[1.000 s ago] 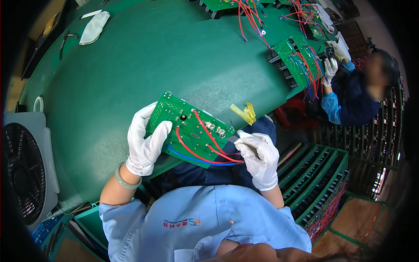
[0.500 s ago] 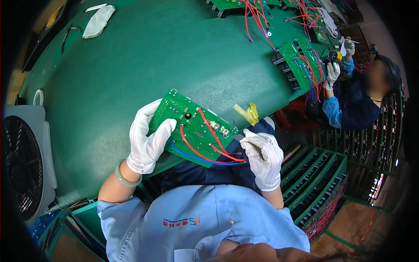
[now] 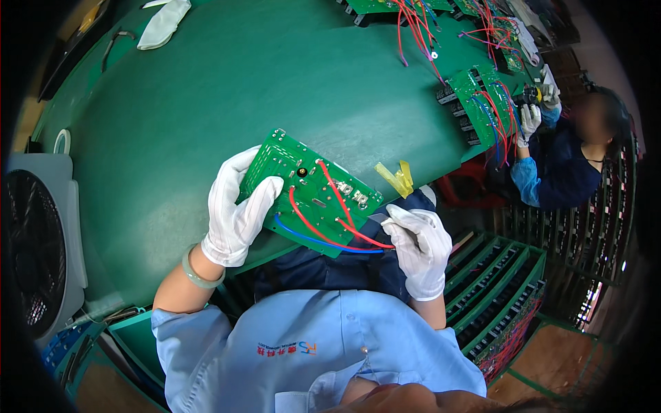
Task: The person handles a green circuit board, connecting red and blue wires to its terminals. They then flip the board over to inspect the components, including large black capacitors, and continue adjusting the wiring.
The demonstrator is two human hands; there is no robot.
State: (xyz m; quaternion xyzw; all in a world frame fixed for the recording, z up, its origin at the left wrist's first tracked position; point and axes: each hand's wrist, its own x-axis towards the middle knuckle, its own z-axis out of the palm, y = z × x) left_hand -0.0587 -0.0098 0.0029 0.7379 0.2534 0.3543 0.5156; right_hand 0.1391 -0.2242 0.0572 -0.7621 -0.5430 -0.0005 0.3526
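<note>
My left hand (image 3: 239, 210), in a white glove, grips the left end of a green circuit board (image 3: 310, 196), thumb on its face and fingers behind. The board is tilted over the table's near edge. Red wires (image 3: 306, 221) and a blue wire (image 3: 313, 240) run from it toward my right hand (image 3: 418, 248). That gloved hand is closed beside the board's right corner, thumb and forefinger pinching a thin grey flat piece (image 3: 379, 217). The wire ends lie against the glove; whether they are gripped cannot be made out. Yellow tape strips (image 3: 396, 179) hang just beyond.
More wired boards (image 3: 482, 103) lie at the right of the green table (image 3: 275, 89), where a co-worker's gloved hand (image 3: 529, 122) touches one. A fan (image 3: 41, 241) stands at left, a white cloth item (image 3: 164, 26) at far left. Green racks (image 3: 492, 275) of boards stand at lower right.
The board, still in my left hand, has shifted slightly. The wire ends have risen a little beside my right hand. The co-worker's raised hand has come down toward the other.
</note>
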